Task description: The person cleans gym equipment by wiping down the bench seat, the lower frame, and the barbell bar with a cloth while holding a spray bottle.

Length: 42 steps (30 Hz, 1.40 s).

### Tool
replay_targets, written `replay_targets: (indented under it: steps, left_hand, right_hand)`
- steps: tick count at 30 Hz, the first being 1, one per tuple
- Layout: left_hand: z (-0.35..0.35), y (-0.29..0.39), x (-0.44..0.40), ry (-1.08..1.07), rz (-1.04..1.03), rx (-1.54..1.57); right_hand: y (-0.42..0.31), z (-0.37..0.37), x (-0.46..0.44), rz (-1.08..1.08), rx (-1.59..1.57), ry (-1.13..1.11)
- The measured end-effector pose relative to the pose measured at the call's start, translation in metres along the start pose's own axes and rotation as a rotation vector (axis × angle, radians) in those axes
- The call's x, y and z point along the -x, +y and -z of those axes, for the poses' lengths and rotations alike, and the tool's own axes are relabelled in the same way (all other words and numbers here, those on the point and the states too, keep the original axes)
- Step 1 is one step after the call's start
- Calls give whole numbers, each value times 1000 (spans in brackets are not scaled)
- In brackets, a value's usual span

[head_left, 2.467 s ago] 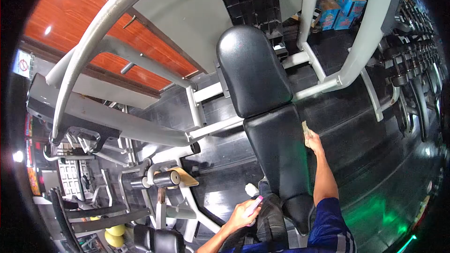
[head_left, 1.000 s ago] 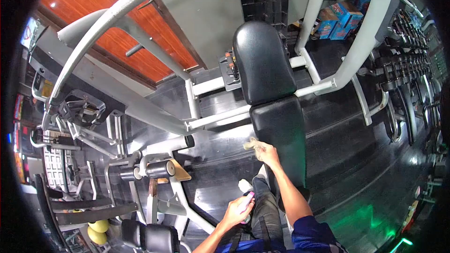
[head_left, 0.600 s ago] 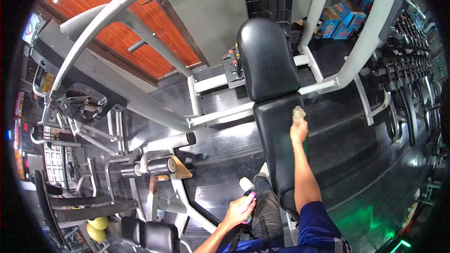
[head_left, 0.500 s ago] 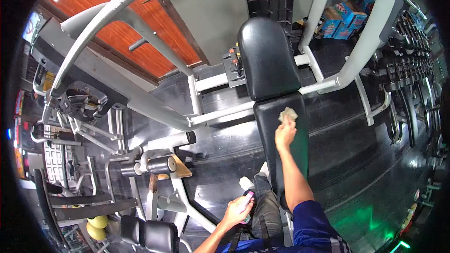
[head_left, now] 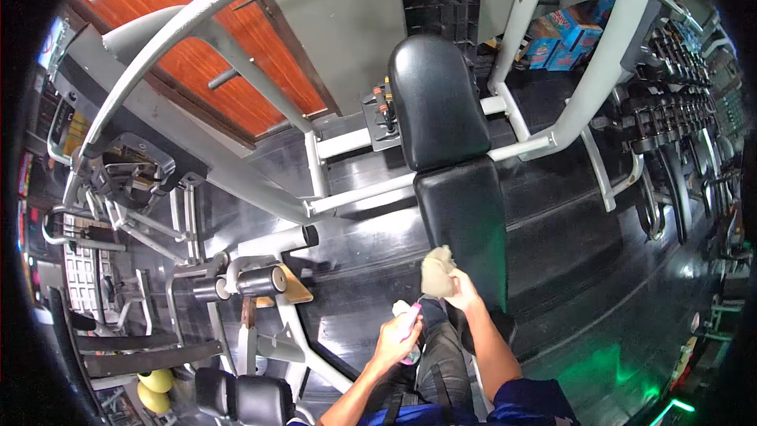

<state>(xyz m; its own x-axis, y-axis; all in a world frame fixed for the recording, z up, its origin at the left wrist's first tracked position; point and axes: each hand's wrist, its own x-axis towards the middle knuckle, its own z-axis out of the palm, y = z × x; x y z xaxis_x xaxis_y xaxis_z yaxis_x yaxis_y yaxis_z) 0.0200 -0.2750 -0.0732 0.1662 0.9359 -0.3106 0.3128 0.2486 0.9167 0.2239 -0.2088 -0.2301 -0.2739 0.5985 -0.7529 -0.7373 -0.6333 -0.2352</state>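
The right hand's (head_left: 463,293) fingers grip a beige cloth (head_left: 437,274), lengthwise fore-and-aft, by the black bench pad's (head_left: 467,217) left edge; the left hand's (head_left: 394,341) clasp a pink-topped bottle (head_left: 412,317), top forward.

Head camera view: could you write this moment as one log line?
left hand: holds pink-topped bottle | right hand: holds beige cloth | cloth: at black bench seat's left edge | seat contact: cannot tell

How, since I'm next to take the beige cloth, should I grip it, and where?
Probably pinch the cloth by its loose upper-left part, coming from the far left: that part juts out, bunched but free, while the right hand holds its right side.
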Motion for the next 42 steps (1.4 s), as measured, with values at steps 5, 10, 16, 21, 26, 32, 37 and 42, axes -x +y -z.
replay_targets:
  steps: [5,10,16,21,26,32,37,42]
  left_hand:
    - [-18,-23,-18,78,-19,1]
    - [-31,-30,-32,117,-36,-36]
    - [-52,-16,-32,84,-21,-131]
    - [-56,-10,-19,115,-130,-156]
    - [-50,-9,0,196,-82,-162]
    - [-80,-4,-6,63,-196,-169]
    - [-105,-4,-11,24,-153,-144]
    - [-108,-16,-6,170,-190,-193]
  right_hand:
    - [-13,69,60,172,-197,-15]
    - [-22,93,105,386,-316,5]
    - [-10,126,122,419,-375,-27]
    - [-7,112,132,384,-376,135]
    - [-4,132,121,323,-415,60]
    - [-9,142,129,306,-376,-6]
    - [-24,145,145,359,-344,35]
    - [-43,177,139,408,-263,15]
